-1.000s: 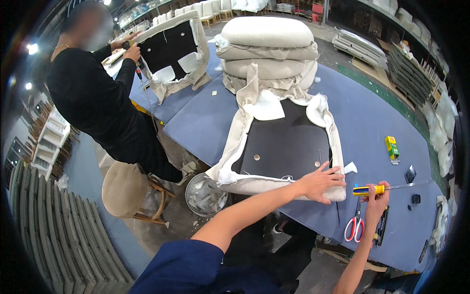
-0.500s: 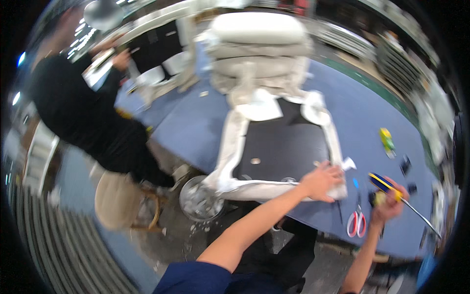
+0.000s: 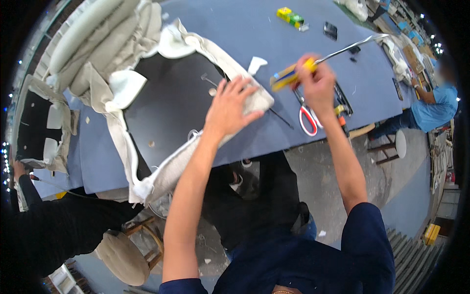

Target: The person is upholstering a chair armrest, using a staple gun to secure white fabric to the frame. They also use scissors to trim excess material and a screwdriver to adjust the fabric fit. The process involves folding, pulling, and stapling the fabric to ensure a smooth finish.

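Screwdriver shaft swings from lower right to upper right of frame; right hand closed round handle, apart from seat. Left hand stays on upholstered seat, left of centre, fingers spread. Seat looks braced, tool not engaged.

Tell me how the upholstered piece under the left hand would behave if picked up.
The upholstered piece would probably stay stiff in the middle, since its black panel looks flat. Its loose beige fabric would likely flop, being folded and unfastened at one corner. It seems unlikely to roll, lying flat on the blue table.
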